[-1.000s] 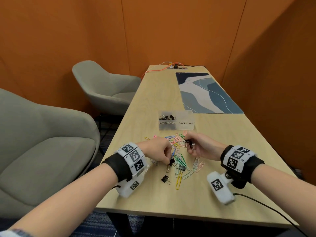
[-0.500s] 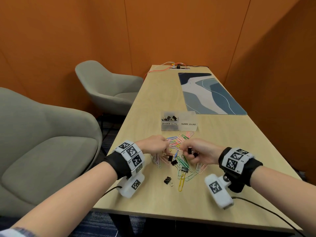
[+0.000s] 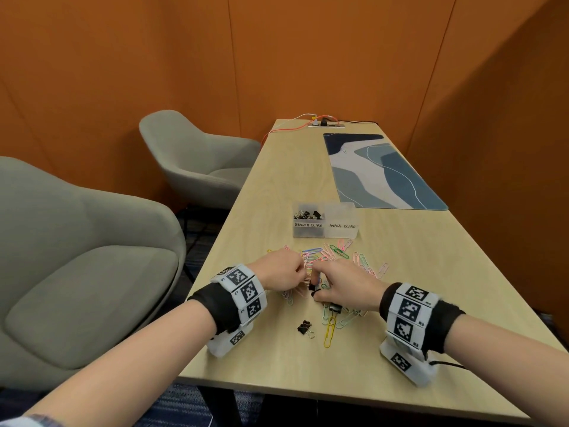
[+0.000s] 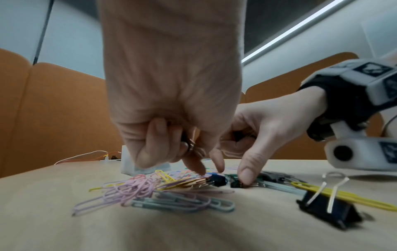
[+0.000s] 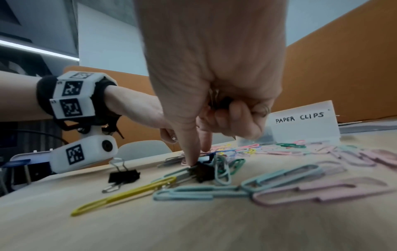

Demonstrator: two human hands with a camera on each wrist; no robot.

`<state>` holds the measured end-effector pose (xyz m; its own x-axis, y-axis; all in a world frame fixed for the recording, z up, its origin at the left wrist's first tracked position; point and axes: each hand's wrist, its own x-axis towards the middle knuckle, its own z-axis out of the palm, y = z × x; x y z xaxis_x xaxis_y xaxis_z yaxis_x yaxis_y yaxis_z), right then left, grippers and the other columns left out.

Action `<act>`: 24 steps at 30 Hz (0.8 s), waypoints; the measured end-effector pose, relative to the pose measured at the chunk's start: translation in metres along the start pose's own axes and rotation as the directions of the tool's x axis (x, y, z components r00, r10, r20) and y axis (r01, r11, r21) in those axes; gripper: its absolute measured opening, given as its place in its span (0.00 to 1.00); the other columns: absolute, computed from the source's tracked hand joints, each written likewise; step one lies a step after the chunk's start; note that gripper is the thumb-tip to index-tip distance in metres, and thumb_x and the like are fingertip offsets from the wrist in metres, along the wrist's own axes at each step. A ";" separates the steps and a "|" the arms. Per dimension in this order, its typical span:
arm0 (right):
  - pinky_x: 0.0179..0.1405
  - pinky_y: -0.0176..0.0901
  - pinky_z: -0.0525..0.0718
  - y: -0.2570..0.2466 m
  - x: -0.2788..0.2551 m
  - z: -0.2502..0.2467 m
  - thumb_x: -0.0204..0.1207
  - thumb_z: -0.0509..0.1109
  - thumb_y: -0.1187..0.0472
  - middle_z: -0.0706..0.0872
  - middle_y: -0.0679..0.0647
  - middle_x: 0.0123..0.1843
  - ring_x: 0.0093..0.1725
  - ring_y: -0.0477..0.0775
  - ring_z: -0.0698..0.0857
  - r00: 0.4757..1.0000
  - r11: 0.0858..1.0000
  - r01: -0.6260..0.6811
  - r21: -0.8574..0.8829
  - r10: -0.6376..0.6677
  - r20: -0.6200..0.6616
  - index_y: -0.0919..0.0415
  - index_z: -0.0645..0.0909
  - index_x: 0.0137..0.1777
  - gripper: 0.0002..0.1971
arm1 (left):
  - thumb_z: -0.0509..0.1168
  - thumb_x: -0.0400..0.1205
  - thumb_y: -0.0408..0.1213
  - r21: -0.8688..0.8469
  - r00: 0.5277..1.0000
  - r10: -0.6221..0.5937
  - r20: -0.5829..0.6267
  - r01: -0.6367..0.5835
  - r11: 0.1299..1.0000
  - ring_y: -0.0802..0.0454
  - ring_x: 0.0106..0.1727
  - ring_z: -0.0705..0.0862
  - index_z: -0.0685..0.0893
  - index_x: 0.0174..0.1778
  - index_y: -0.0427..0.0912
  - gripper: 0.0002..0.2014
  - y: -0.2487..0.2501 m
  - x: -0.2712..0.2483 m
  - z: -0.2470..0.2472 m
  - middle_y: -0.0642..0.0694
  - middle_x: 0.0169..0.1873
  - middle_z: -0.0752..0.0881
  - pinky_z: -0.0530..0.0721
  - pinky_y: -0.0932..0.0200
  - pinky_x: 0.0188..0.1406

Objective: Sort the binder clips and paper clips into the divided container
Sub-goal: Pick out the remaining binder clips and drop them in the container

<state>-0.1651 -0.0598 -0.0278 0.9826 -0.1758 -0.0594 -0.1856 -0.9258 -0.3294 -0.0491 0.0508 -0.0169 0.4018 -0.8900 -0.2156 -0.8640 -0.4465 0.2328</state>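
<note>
Snagging a paper clip along with the binder clip (image 5: 201, 171) is my worry, since it lies tangled in the pile on the worktop (image 3: 400, 349) right under my right hand (image 3: 345, 288), thumb and forefinger closing on it, other fingers curled round clips already gathered.

My head camera looks forward and down along the table (image 3: 277, 186) from above. Each wrist camera sits just above the tabletop, very close, facing along its fingers; both share the scattered paper clips (image 4: 154, 190) and the opposite wrist.
</note>
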 end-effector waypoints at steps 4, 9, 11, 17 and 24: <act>0.37 0.45 0.72 0.003 -0.005 0.001 0.73 0.69 0.54 0.69 0.41 0.29 0.39 0.54 0.75 1.000 0.998 0.010 -0.063 -0.010 0.013 0.55 0.81 0.53 0.11 | 0.51 0.85 0.32 -0.046 0.997 0.060 0.042 -0.058 0.997 0.37 0.59 0.81 0.73 0.63 0.37 0.13 -0.003 0.000 0.001 0.34 0.57 0.84 0.73 0.53 0.50; 0.38 0.45 0.74 0.004 -0.010 -0.001 0.73 0.67 0.53 0.78 0.49 0.37 0.41 0.55 0.77 0.999 0.993 0.001 -0.116 0.003 0.036 0.54 0.80 0.54 0.11 | 0.54 0.85 0.32 -0.096 0.983 0.143 0.115 -0.132 0.987 0.43 0.51 0.81 0.69 0.64 0.39 0.12 0.002 0.000 0.003 0.36 0.56 0.86 0.73 0.56 0.45; 0.37 0.44 0.72 0.006 -0.011 -0.003 0.73 0.66 0.54 0.79 0.50 0.39 0.41 0.55 0.76 0.999 0.991 -0.009 -0.136 0.016 0.052 0.56 0.79 0.53 0.10 | 0.56 0.85 0.33 -0.081 0.981 0.142 0.133 -0.132 0.988 0.44 0.49 0.81 0.68 0.65 0.38 0.13 0.003 0.001 0.005 0.38 0.55 0.87 0.73 0.56 0.45; 0.36 0.41 0.70 0.017 -0.007 -0.004 0.75 0.68 0.53 0.73 0.41 0.34 0.41 0.52 0.75 0.983 0.994 -0.107 0.003 0.106 0.150 0.53 0.70 0.41 0.09 | 0.60 0.83 0.37 -0.007 0.987 0.078 0.141 -0.078 0.997 0.39 0.52 0.81 0.68 0.62 0.37 0.15 0.001 0.007 0.012 0.34 0.54 0.84 0.79 0.46 0.55; 0.22 0.32 0.69 0.023 -0.001 -0.010 0.76 0.71 0.54 0.73 0.48 0.31 0.26 0.44 0.71 0.954 0.899 -0.275 0.341 0.210 0.215 0.53 0.71 0.38 0.11 | 0.55 0.85 0.36 0.040 0.990 0.105 0.096 -0.110 0.993 0.36 0.57 0.80 0.70 0.60 0.35 0.10 0.009 0.012 0.011 0.32 0.56 0.83 0.75 0.49 0.50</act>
<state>-0.1705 -0.0843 -0.0255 0.8989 -0.2903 -0.3281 -0.4358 -0.6695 -0.6015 -0.0550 0.0371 -0.0280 0.2777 -0.9191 -0.2795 -0.9142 -0.3422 0.2170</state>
